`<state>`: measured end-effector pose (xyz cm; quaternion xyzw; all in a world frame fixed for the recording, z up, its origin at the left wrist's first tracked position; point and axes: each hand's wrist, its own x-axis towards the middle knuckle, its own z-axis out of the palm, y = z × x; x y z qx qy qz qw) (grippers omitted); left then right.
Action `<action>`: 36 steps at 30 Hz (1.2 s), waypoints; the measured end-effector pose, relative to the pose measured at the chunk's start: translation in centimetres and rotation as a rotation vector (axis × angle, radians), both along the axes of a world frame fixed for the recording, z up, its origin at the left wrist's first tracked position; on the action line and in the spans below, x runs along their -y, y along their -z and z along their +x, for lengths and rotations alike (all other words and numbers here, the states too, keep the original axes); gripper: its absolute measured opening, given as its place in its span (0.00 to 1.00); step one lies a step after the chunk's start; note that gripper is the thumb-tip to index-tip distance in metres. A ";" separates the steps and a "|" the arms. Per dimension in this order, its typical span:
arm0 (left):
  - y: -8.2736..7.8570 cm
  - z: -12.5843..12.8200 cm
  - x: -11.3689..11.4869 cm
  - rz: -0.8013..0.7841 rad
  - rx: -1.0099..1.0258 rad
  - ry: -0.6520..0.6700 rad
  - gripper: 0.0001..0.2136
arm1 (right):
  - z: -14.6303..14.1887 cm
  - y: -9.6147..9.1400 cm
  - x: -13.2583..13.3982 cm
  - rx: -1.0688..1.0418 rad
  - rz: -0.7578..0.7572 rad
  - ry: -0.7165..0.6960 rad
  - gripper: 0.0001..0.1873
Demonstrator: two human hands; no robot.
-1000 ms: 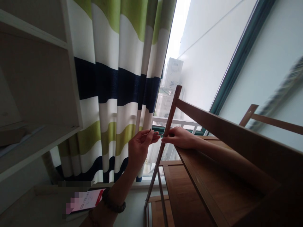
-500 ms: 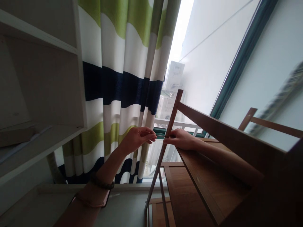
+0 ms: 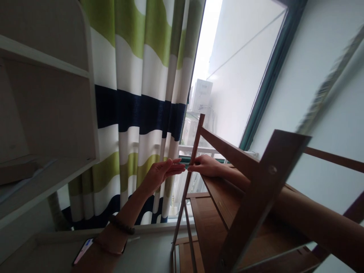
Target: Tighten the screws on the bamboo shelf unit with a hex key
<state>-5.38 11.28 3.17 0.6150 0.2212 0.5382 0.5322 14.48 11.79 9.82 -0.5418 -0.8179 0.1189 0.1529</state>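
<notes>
A brown wooden shelf rack (image 3: 210, 227) with slatted sides stands tilted in view on the right. My right hand (image 3: 206, 166) reaches in over one of its shelf boards, fingers closed at the far upright post (image 3: 195, 146). My left hand (image 3: 163, 171) is just left of that post, its fingers stretched out toward it and the thumb raised. Its fingertips come close to those of my right hand. Any small part between the fingertips is too fine to make out. A dark beaded bracelet (image 3: 122, 225) and a thin band circle my left wrist.
A white shelf unit (image 3: 92, 125) stands at left, holding a flat brown item (image 3: 19, 172). Behind my left hand hangs a striped curtain (image 3: 129, 110) beside a window with a dark green frame (image 3: 273, 72). A phone (image 3: 82, 252) lies below my left forearm.
My left hand has gone from a pinch on a thin piece at the post to outstretched fingers. My right hand stays at the post. The view has shifted, bringing a near rack post into sight.
</notes>
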 end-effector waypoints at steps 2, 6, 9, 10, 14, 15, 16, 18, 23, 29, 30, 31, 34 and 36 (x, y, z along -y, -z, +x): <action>-0.2 -0.3 -0.1 -0.072 0.011 0.048 0.20 | 0.1 0.0 -0.1 0.010 -0.002 -0.045 0.17; -0.7 -1.0 -0.3 -0.173 -0.051 0.180 0.17 | 0.1 -0.3 0.0 0.039 -0.001 -0.083 0.18; -0.6 -1.2 -0.7 -0.186 -0.050 0.179 0.14 | -0.1 -0.8 0.6 0.062 0.019 -0.095 0.16; -0.5 -1.2 -1.0 -0.175 -0.065 0.148 0.14 | -0.2 -0.9 0.8 0.060 0.020 -0.104 0.15; 0.2 -0.7 -1.6 0.016 -0.210 -0.119 0.13 | -0.2 -1.2 1.2 0.081 0.037 -0.111 0.13; 0.2 -0.7 -1.7 0.101 -0.235 -0.215 0.13 | -0.2 -1.2 1.1 0.083 0.058 -0.107 0.13; 0.3 -0.6 -1.7 0.194 -0.269 -0.295 0.12 | -0.1 -1.1 1.0 0.093 0.077 -0.094 0.14; 0.1 -0.6 -1.5 0.227 -0.295 -0.356 0.12 | 0.0 -0.9 0.7 0.111 0.090 -0.104 0.16; -0.2 -0.8 -1.4 -0.156 -0.150 -0.048 0.13 | 0.0 -0.8 0.8 0.112 0.083 -0.145 0.16; -0.7 -0.7 -1.8 -0.356 -0.096 0.039 0.09 | -0.3 -1.2 1.6 0.093 0.053 -0.107 0.15; -1.0 -0.8 -1.8 -0.369 -0.140 0.030 0.09 | -0.3 -1.2 1.6 0.093 0.047 -0.100 0.15; -1.4 -0.8 -1.6 -0.381 -0.195 0.021 0.10 | -0.2 -1.2 1.5 0.092 0.046 -0.092 0.15; -2.7 -0.8 -1.0 -0.355 -0.369 0.003 0.12 | -0.1 -1.1 1.1 0.082 0.053 -0.097 0.16; -3.4 -0.6 -0.7 -0.224 -0.419 -0.058 0.11 | 0.0 -0.9 0.8 0.080 0.055 -0.119 0.17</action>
